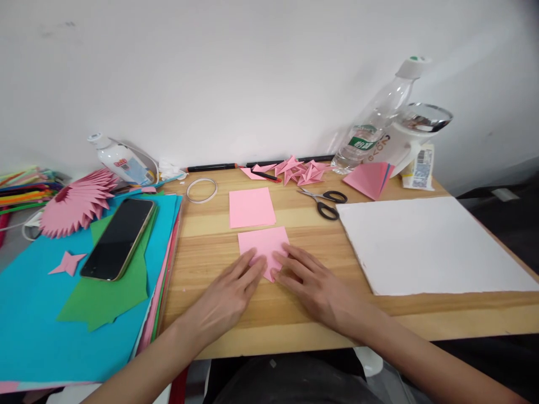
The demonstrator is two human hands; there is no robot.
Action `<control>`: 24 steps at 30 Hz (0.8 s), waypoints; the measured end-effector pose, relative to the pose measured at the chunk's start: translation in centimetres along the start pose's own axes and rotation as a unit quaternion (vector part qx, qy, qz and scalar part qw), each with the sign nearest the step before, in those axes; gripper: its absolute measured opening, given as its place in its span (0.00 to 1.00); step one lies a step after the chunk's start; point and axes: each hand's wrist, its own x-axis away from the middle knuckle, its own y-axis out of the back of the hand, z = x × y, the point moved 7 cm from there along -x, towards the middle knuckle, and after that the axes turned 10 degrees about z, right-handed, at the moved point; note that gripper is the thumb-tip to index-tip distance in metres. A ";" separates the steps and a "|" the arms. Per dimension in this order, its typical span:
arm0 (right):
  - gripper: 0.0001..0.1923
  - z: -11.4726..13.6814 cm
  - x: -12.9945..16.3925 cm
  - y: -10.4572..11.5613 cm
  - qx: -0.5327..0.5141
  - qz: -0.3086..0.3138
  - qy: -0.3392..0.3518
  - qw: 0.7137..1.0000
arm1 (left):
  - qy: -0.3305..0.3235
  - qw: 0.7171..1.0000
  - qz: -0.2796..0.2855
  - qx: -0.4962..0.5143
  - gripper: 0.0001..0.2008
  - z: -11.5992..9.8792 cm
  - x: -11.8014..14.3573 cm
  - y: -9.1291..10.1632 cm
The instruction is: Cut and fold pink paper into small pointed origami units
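A sheet of pink paper (264, 240) lies on the wooden table in front of me, its two lower corners folded inward so the near end tapers to a point. Fingers of my left hand (236, 286) are bent together over its left fold. My right hand (309, 280) pinches down along the right fold, fingertips close to the tip of the paper. Just beyond it rests a flat stack of square pink paper (251, 207), which neither hand touches. What the undersides of the fingers cover is hidden.
Black-handled scissors (330, 203), a tape roll (202, 191) and folded pink pieces (301, 170) lie farther back. On the right is a white board (438, 247); behind it stands a plastic bottle (374, 123). A phone (118, 238) lies on coloured paper (37, 314) at left.
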 end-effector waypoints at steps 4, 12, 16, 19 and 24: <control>0.22 -0.1 0.1 -0.2 0.003 0.001 -0.001 1.000 | 0.000 1.000 0.014 -0.004 0.29 0.0 0.0 0.0; 0.21 0.2 0.1 -0.1 0.012 0.013 0.006 1.000 | -0.021 0.999 -0.018 -0.025 0.29 -0.2 0.2 0.0; 0.20 0.5 0.1 -0.1 0.029 0.019 0.013 0.999 | -0.033 0.998 -0.023 -0.047 0.26 -0.2 0.3 0.1; 0.20 0.6 0.1 -0.2 0.040 0.023 0.020 0.999 | -0.029 0.997 -0.038 -0.059 0.25 -0.3 0.4 0.5; 0.18 0.8 -0.1 -0.5 0.039 0.027 0.011 0.999 | -0.006 0.996 -0.062 -0.068 0.23 -0.8 0.5 0.6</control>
